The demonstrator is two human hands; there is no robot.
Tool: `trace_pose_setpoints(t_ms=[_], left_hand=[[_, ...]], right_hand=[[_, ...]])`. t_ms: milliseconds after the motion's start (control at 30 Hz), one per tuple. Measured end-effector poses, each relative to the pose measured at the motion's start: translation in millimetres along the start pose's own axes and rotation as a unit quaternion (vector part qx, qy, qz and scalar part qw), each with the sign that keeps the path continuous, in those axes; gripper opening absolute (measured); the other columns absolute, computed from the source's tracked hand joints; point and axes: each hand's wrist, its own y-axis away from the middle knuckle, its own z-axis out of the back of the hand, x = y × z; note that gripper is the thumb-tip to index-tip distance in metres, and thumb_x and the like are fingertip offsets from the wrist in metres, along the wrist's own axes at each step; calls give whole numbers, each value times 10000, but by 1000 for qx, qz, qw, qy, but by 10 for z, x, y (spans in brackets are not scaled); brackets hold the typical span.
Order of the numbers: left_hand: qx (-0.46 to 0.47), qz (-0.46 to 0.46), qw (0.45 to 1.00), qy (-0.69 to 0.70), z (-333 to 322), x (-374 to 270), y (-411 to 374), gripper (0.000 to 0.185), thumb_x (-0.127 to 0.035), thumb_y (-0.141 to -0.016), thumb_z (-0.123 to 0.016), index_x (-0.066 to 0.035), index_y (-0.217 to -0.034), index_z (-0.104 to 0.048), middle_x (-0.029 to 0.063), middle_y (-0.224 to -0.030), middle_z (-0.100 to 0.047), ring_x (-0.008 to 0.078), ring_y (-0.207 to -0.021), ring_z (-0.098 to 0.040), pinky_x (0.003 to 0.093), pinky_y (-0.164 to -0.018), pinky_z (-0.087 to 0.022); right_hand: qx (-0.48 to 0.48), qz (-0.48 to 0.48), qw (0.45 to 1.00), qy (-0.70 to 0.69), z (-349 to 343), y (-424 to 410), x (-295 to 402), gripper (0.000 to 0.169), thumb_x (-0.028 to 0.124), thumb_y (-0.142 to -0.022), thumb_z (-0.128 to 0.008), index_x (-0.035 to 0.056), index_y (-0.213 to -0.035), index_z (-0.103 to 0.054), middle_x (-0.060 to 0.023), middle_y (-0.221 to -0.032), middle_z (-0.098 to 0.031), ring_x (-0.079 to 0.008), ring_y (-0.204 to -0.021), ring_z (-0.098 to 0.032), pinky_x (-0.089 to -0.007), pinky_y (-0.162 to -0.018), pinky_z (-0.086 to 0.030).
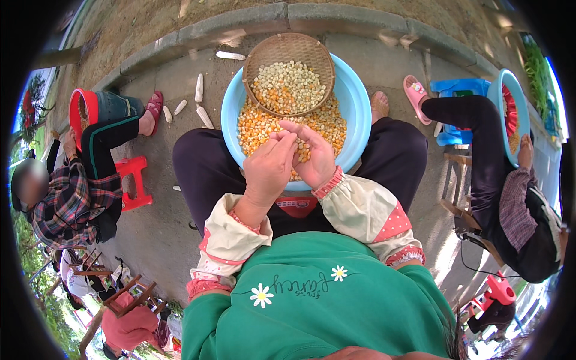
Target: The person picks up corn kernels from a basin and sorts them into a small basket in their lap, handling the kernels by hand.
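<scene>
A light-blue plastic basin (355, 135) sits between my knees, holding loose orange and pale corn kernels (256, 128). On its far side rests a round woven bamboo basket (288, 47) with mostly pale kernels (292, 83) and some orange ones in it. Both hands are over the near part of the basin. My right hand (312, 155) is cupped, palm up, around a small heap of kernels (303, 150). Its fingertips meet those of my left hand (272, 164), which are pinched together above the palm; whether a kernel is between them cannot be told.
Several bare corn cobs (199, 87) lie on the pavement at the left. A person (72, 193) sits on the left by a red basin (90, 105) and a red stool (135, 182). Another (522, 216) sits on the right with a blue basin (497, 99). A stone kerb (333, 18) runs beyond.
</scene>
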Motion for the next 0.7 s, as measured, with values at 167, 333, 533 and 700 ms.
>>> trace_pose_setpoints(t_ms=[167,333,533,700], left_hand=[[19,-43,991,-124,-55,27,7,153,-95,-747,-599,-120,-891,-643,22,-653,-534,191,-597,-577,305,-491,-453],[8,-23,995,-100,-50,55,42,218,-92,-739,-593,-114,-949,-645,13,-657,-543,182,-595,-577,300,-490,-452],[25,22,993,-110,-103,-55,-12,216,-91,-796,-586,-91,-1004,-646,52,-708,-600,212,-640,-608,300,-534,-476],[4,59,998,-28,-164,3,-27,202,-102,-807,-578,-92,-999,-642,67,-718,-623,229,-642,-620,321,-531,-477]], right_hand=[[23,4,999,22,54,-25,-39,379,251,-943,-359,3,-1164,-542,-76,-1077,-580,-168,-1058,-494,-301,-901,-369],[14,1,999,39,19,-14,-28,388,240,-946,-345,-6,-1191,-519,-90,-1082,-579,-189,-1047,-508,-305,-891,-378],[70,51,996,15,-47,-15,25,366,203,-960,-334,-22,-1210,-476,-146,-1048,-580,-283,-1073,-519,-392,-976,-390],[71,54,996,31,-19,-17,14,379,206,-964,-322,-17,-1246,-441,-163,-1102,-562,-284,-1100,-503,-397,-984,-381]])
